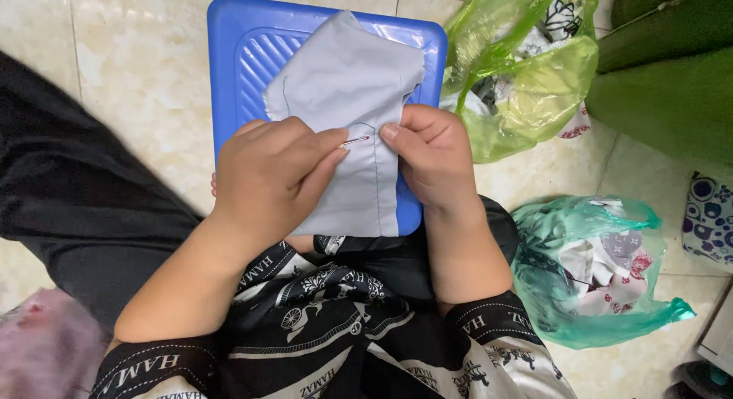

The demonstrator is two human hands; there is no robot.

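A pale grey piece of fabric (347,78) with a stitched seam line lies on a blue plastic tray (237,55) resting on my lap. My left hand (271,177) pinches a small thin tool with a red tip (357,140), its point at the curved seam. My right hand (435,155) grips the fabric's right edge, thumb pressed beside the red tip. Both hands sit on the cloth's lower half, almost touching each other.
A yellow-green plastic bag (527,78) of cloth scraps lies on the tiled floor at upper right. A teal-green bag (595,277) with more scraps sits at right. Dark green fabric (672,78) lies at far right, pink fuzzy cloth (46,345) at lower left.
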